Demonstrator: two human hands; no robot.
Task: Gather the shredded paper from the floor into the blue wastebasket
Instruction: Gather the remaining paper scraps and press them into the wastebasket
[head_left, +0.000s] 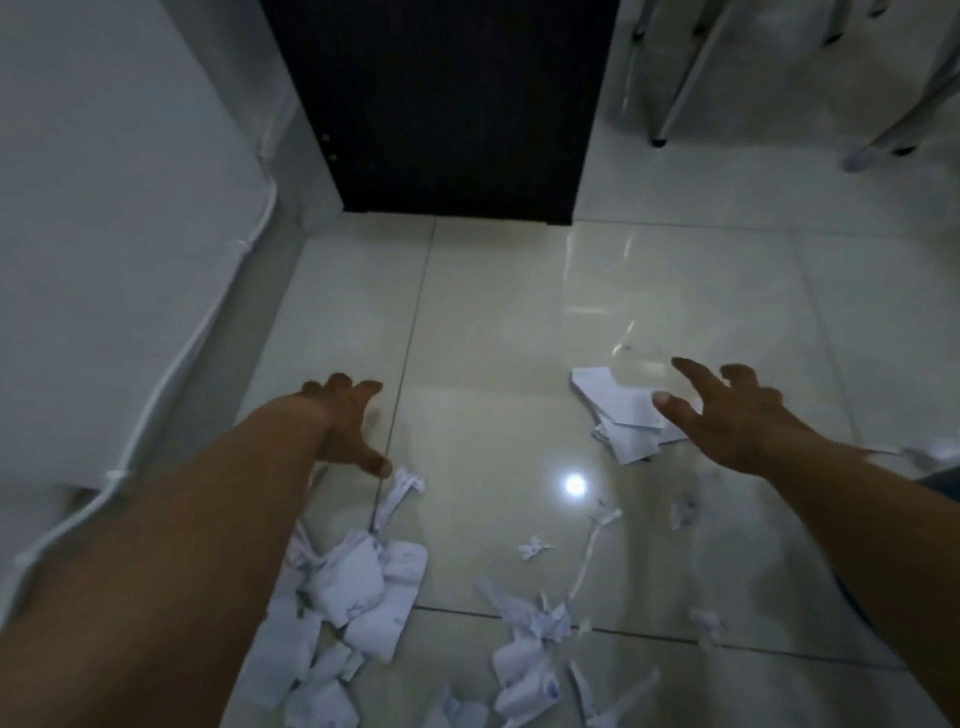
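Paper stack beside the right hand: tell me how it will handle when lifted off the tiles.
The paper stack looks thin, so it is probably light and floppy. Its sheets lie loosely fanned, so some may slip out. The glossy floor suggests it would slide when pushed.

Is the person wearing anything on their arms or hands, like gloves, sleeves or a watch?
No gloves: the left hand and the right hand are bare. The left forearm and the right forearm are uncovered as far as the picture reaches, with no sleeve in view. No watch, bracelet or ring shows, though the dim, slightly blurred picture could hide a thin ring.
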